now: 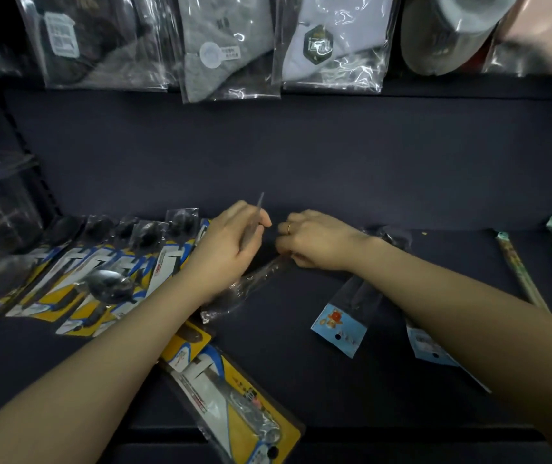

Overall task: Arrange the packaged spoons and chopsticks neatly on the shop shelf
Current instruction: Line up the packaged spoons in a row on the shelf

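Hands meet in the middle of the picture, over a dark blue shelf [301,162]. The left hand [231,242] has its fingers curled around a thin grey stick [257,216] that pokes up and a little to the right. The right hand [314,241], with a ring [289,227] on one finger, is bent and pinches the top end of a clear plastic sleeve [247,286]. The sleeve lies slanted on the shelf, running down to the left under the left wrist.

On the left side of the picture, a row of spoon packs [107,272] with yellow, blue and white cards lies side by side, all leaning the same way, with the dark spoon bowls toward the back. One more spoon pack [231,393] lies alone at the bottom middle, slanted, near the front edge of the shelf.

Just right of the middle lies a dark pack with a light blue card [338,324] showing a little cartoon. Another pack with a blue card [430,346] peeks out from under the right arm.

At the far right, long chopstick packs [519,272] with green tops lie on the shelf, well apart from the hands.

Along the top of the picture hang clear bags of clothes [227,51] in grey, white and pink. At the far left stands a clear box [0,209].
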{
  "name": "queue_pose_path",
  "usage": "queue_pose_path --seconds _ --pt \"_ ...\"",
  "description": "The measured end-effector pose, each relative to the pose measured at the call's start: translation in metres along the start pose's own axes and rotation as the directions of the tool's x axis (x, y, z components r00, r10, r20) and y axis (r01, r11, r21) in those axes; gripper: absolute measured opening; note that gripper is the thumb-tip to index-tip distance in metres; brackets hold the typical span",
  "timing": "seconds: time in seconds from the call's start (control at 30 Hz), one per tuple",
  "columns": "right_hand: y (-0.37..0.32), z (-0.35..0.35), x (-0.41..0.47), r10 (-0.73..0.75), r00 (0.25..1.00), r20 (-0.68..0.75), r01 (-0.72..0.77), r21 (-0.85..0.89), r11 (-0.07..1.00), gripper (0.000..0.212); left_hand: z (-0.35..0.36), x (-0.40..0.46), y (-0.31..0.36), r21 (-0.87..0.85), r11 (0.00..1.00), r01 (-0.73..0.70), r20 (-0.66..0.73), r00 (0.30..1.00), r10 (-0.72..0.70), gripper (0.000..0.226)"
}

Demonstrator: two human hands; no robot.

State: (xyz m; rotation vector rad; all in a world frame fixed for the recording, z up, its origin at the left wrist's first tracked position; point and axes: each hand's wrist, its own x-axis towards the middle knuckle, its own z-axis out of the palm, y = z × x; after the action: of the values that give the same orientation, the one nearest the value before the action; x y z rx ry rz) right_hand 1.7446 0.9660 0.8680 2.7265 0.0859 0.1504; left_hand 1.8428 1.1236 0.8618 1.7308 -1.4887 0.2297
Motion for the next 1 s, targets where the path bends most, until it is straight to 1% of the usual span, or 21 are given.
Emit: queue_pose_path --seconds 0.03,0.1,0.13,0.2,0.27,0.33,0.4,0.47,0.5,0.57,0.63,0.7,0.73,0.77,0.8,0.87,0.9,0.93,0.97,1.0 --pt "0.004 -0.005 -0.002 0.037 0.999 -0.038 -0.038 -0.045 0.998 0.028 -0.002 -0.001 0.000 -0.023 1.000 0.003 -0.024 1.000 -0.003 0.016" --pt "0.017 -0.021 -0.010 0.146 0.977 -0.156 -0.157 -0.064 0.986 0.026 -0.004 -0.002 0.002 -0.064 0.998 -0.003 -0.047 0.999 0.000 0.019" --pt "0.024 -0.030 -0.017 0.207 0.957 -0.204 -0.224 -0.063 0.973 0.025 -0.004 -0.002 0.002 -0.063 0.998 -0.018 -0.029 0.999 0.016 0.019" --pt "0.037 -0.044 -0.035 0.321 0.915 -0.246 -0.353 -0.095 0.931 0.025 -0.001 -0.002 0.002 -0.011 0.996 -0.085 0.079 0.993 0.085 0.016" --pt "0.038 -0.048 -0.056 0.461 0.861 -0.216 -0.490 -0.103 0.866 0.019 0.005 -0.003 -0.001 0.080 0.977 -0.197 0.218 0.960 0.175 0.011" --pt "0.028 -0.043 -0.080 0.615 0.771 -0.164 -0.624 -0.001 0.782 0.012 0.012 -0.005 -0.004 0.159 0.943 -0.293 0.341 0.913 0.226 0.013" --pt "0.013 -0.033 -0.101 0.723 0.679 -0.123 -0.714 0.117 0.690 0.012 0.017 -0.007 -0.008 0.216 0.910 -0.355 0.460 0.859 0.226 0.020" --pt "-0.005 -0.024 -0.121 0.764 0.639 -0.094 -0.749 0.152 0.645 0.016 0.021 -0.010 -0.009 0.237 0.887 -0.395 0.572 0.795 0.201 0.027" --pt "-0.012 -0.020 -0.126 0.769 0.635 -0.072 -0.755 0.148 0.638 0.018 0.022 -0.009 -0.009 0.243 0.884 -0.400 0.599 0.779 0.187 0.029" --pt "-0.028 -0.016 -0.137 0.779 0.626 0.008 -0.777 0.083 0.624 0.026 0.023 -0.010 -0.008 0.230 0.893 -0.387 0.603 0.777 0.181 0.032" --pt "-0.043 -0.016 -0.143 0.774 0.628 0.082 -0.777 0.020 0.629 0.032 0.020 -0.009 -0.007 0.188 0.928 -0.320 0.613 0.777 0.143 0.041" --pt "-0.055 -0.018 -0.145 0.766 0.637 0.089 -0.767 -0.028 0.641 0.034 0.014 -0.009 -0.003 0.170 0.952 -0.254 0.659 0.747 0.082 0.054" --pt "-0.059 -0.020 -0.144 0.768 0.635 0.087 -0.768 -0.034 0.639 0.040 0.011 -0.009 0.000 0.185 0.951 -0.249 0.682 0.729 0.058 0.062" --pt "-0.061 -0.021 -0.141 0.767 0.637 0.079 -0.769 -0.001 0.639 0.047 0.008 -0.010 0.003 0.207 0.942 -0.264 0.701 0.711 0.045 0.069" --pt "-0.062 -0.023 -0.136 0.752 0.657 0.056 -0.754 0.074 0.653 0.052 0.003 -0.011 0.006 0.223 0.933 -0.282 0.713 0.700 0.041 0.075" --pt "-0.067 -0.025 -0.119 0.659 0.751 0.045 -0.649 0.236 0.723 0.059 -0.009 -0.016 0.012 0.216 0.934 -0.284 0.703 0.709 0.053 0.084" --pt "-0.071 -0.023 -0.108 0.594 0.801 0.077 -0.589 0.288 0.755 0.061 -0.016 -0.021 0.015 0.202 0.941 -0.273 0.689 0.722 0.061 0.085" --pt "-0.076 -0.020 -0.098 0.535 0.834 0.136 -0.548 0.320 0.773 0.061 -0.023 -0.027 0.017 0.189 0.947 -0.260 0.676 0.734 0.067 0.084" --pt "-0.080 -0.016 -0.089 0.493 0.844 0.213 -0.537 0.342 0.771 0.061 -0.030 -0.034 0.018 0.183 0.952 -0.245 0.664 0.745 0.064 0.083" --pt "-0.081 -0.013 -0.084 0.470 0.832 0.296 -0.553 0.361 0.751 0.060 -0.037 -0.042 0.017 0.188 0.956 -0.225 0.656 0.753 0.048 0.082"
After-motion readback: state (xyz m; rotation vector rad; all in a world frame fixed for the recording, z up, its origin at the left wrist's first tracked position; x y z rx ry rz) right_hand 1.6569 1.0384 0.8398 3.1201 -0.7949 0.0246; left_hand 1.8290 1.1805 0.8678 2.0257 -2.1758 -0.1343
